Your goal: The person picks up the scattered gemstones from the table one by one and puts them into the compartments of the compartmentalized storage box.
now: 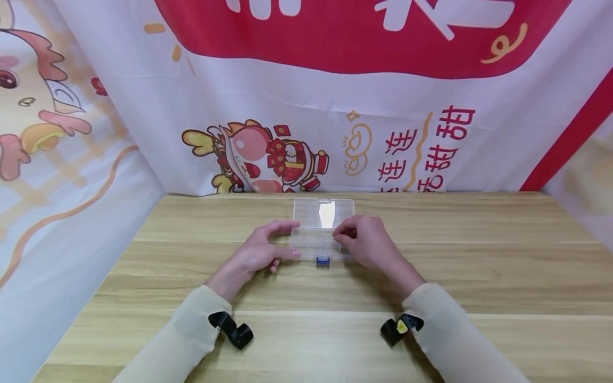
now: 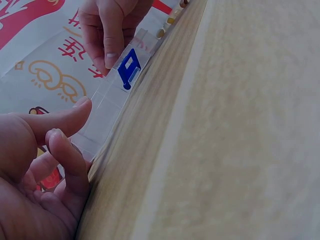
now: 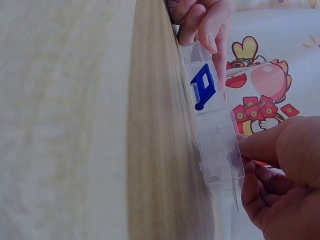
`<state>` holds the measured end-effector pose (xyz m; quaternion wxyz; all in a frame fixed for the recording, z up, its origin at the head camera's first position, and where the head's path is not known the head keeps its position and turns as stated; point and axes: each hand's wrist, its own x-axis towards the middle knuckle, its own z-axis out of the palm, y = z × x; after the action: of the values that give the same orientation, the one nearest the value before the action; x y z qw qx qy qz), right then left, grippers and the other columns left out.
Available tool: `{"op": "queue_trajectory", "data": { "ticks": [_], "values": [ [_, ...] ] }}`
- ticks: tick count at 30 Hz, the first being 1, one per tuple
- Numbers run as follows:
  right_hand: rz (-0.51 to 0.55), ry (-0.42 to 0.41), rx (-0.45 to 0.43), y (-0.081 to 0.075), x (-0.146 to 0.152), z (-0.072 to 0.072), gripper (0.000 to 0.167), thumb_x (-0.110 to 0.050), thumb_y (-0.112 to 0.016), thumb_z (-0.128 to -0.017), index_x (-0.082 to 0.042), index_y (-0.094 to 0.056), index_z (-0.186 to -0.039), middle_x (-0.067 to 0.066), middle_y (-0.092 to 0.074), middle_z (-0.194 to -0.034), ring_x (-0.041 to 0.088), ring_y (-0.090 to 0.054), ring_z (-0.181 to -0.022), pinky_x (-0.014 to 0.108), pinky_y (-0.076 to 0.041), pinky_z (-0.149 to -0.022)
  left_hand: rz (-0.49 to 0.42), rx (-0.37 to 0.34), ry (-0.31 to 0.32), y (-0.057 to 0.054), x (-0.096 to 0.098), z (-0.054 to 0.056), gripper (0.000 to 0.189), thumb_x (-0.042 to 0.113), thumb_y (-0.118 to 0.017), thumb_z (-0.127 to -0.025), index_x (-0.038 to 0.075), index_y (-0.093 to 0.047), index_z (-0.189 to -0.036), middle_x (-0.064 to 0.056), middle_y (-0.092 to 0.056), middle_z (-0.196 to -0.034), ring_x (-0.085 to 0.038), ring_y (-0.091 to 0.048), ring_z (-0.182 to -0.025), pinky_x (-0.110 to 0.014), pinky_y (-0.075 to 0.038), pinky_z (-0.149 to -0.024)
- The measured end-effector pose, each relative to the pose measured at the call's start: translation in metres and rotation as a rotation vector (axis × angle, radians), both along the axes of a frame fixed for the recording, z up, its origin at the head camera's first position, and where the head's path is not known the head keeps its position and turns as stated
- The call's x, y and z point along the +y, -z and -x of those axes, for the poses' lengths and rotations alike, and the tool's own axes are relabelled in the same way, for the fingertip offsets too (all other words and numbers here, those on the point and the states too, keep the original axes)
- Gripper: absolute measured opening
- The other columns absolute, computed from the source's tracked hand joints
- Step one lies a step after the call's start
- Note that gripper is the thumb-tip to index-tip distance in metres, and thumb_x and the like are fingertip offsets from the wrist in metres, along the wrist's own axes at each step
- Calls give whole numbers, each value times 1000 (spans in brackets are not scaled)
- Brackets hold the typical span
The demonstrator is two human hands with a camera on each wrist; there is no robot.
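A clear plastic compartment box (image 1: 311, 242) lies on the table with its lid (image 1: 306, 211) folded back, away from me. Its blue latch (image 1: 323, 261) hangs at the front edge. My left hand (image 1: 258, 249) holds the box's left end, thumb by the front corner and index finger by the hinge side. Over the right-hand compartments, my right hand (image 1: 370, 240) pinches thumb and index finger together at a clear divider, which the fingertips mostly hide. In the right wrist view, the see-through walls of the box (image 3: 215, 135) show inner partitions.
The wooden table (image 1: 306, 330) stretches around the box on all sides. A white printed cloth (image 1: 268, 90) hangs behind the table's far edge, close past the lid. Black wrist cameras sit on both sleeves.
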<state>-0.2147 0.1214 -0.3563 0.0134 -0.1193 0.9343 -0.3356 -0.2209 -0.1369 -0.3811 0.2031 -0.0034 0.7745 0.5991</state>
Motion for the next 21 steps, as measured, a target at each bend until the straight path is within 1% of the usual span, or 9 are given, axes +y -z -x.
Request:
{"op": "queue_trajectory", "data": {
  "ticks": [12,21],
  "values": [
    [7,-8,4,2,0,0,8,-12,-75,-99,-13,-83,-101,3,-77,-98,17,-66,-90,36,-59,-85,5,-5,-8,1,0,-1,67,11,-87,-87,35,-62,-144,-3,-48,-157,-14,-49,-56,-22,-47,-49],
    [1,-6,7,0,0,-1,7,-13,-76,-99,-14,-83,-101,3,-77,-100,18,-65,-91,36,-59,-86,-1,0,-9,0,0,0,67,10,-87,-87,34,-62,-145,-5,-48,-156,-14,-48,-55,-22,-47,-49]
  ]
}}
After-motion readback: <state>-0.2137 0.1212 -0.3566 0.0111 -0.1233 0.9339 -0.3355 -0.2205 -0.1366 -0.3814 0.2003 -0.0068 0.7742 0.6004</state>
